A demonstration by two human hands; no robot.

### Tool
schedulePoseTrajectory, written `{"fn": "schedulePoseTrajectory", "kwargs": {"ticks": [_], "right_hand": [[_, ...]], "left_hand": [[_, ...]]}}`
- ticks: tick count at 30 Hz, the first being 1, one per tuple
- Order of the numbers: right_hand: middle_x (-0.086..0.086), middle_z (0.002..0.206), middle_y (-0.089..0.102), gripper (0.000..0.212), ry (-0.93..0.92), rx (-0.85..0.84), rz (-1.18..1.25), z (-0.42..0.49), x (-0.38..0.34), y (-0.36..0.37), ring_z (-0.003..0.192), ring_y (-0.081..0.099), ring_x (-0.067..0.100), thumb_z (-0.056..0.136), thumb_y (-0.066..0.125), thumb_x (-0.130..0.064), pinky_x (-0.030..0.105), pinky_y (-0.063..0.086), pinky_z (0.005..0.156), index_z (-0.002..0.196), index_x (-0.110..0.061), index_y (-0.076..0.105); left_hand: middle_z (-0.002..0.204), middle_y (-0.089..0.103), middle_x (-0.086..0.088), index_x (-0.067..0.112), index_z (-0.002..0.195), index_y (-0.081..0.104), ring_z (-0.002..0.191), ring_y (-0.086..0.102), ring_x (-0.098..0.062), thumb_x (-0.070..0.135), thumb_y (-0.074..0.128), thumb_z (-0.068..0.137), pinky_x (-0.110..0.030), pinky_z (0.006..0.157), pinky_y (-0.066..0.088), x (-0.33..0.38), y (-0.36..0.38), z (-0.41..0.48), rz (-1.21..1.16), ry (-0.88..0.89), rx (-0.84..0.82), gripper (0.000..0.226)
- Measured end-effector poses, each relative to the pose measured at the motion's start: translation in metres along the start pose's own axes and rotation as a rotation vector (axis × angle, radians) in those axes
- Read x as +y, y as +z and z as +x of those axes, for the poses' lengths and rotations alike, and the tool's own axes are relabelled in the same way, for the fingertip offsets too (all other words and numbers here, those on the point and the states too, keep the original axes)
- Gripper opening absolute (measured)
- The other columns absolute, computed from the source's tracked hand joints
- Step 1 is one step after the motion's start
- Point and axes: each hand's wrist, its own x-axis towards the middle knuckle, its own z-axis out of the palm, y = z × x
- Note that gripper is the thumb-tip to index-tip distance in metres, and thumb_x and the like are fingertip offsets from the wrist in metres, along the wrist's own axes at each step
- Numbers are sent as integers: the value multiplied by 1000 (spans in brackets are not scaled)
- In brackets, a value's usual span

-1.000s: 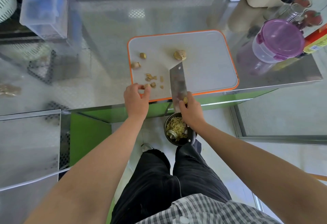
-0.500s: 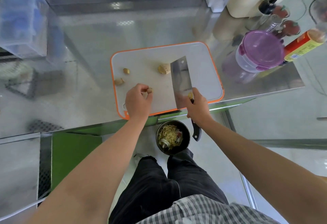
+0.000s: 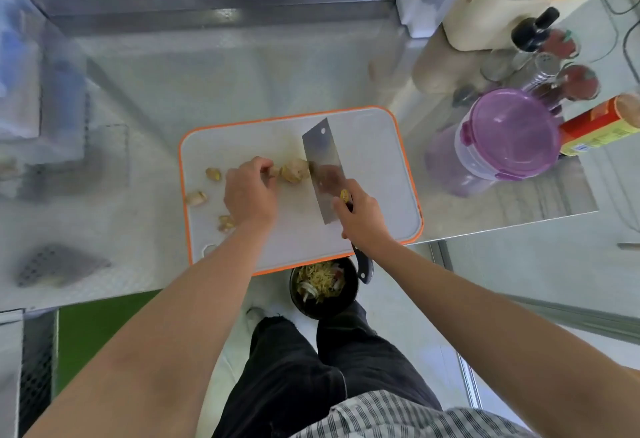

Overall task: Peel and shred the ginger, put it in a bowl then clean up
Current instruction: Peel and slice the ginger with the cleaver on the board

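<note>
A white cutting board with an orange rim (image 3: 374, 146) lies on the steel counter. On it sit a larger ginger piece (image 3: 294, 170) and smaller bits (image 3: 213, 174), (image 3: 196, 198), (image 3: 225, 222). My left hand (image 3: 250, 191) hovers over the board with curled fingers pinching a small ginger scrap beside the larger piece. My right hand (image 3: 363, 217) grips the black handle of a cleaver (image 3: 323, 167), whose blade lies flat on the board right of the ginger. A black bin (image 3: 323, 287) with shreds and peel stands on the floor below the counter edge.
A purple-lidded plastic jar (image 3: 502, 139) stands right of the board, with bottles (image 3: 533, 32) and a red-yellow canister (image 3: 602, 126) behind it. Clear containers (image 3: 31, 91) sit at the left. A perforated metal piece (image 3: 59, 264) lies on the counter's left front.
My left hand moved from the board's front edge up to the middle, holding a scrap. The cleaver slid further onto the board toward the large ginger piece. The camera view shifted.
</note>
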Motion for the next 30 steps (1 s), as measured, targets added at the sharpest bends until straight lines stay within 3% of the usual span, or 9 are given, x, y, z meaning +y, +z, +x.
{"fn": "schedulePoseTrajectory", "kwargs": {"ticks": [3, 8, 11, 17, 26, 30], "right_hand": [[17, 72, 53, 13, -2, 13, 21, 4, 2, 1, 62, 59, 39, 97, 44, -25, 51, 51, 60, 99, -12, 45], [12, 69, 53, 8, -12, 34, 30, 8, -3, 5, 62, 60, 36, 97, 44, -26, 51, 52, 60, 90, -24, 40], [16, 73, 57, 4, -13, 37, 49, 8, -7, 8, 57, 60, 33, 98, 43, -25, 50, 53, 58, 101, -23, 45], [14, 81, 60, 18, 8, 45, 102, 5, -10, 13, 46, 56, 22, 98, 42, -22, 42, 53, 51, 112, -20, 52], [17, 76, 57, 9, 27, 103, 72, -3, -7, 10, 64, 58, 37, 96, 44, -25, 54, 52, 55, 93, -17, 45], [8, 63, 47, 14, 6, 90, 44, -13, -1, 4, 62, 57, 39, 96, 45, -25, 52, 52, 56, 84, -22, 39]], "left_hand": [[116, 60, -10, 18, 124, 61, 110, 50, -31, 13, 60, 85, -40, 86, 44, -4, -2, -1, 39, 58, -4, 40], [121, 52, -14, 15, 123, 57, 112, 45, -37, 9, 56, 72, -44, 90, 34, -23, -25, -2, 253, -42, 214, 51], [125, 52, -16, 15, 121, 57, 116, 43, -37, 10, 55, 82, -46, 94, 34, -36, -34, 5, 315, -128, 117, 40], [99, 62, -13, 18, 100, 66, 104, 48, -35, 17, 62, 84, -45, 86, 32, -42, -37, 8, 389, 8, 70, 17], [84, 62, -5, 18, 85, 68, 87, 52, -31, 27, 72, 77, -39, 72, 40, -29, -21, -24, 181, 270, -35, 13], [84, 67, -2, 17, 87, 67, 83, 55, -28, 26, 74, 76, -38, 72, 42, -19, -9, -41, 126, 259, -92, 16]]}}
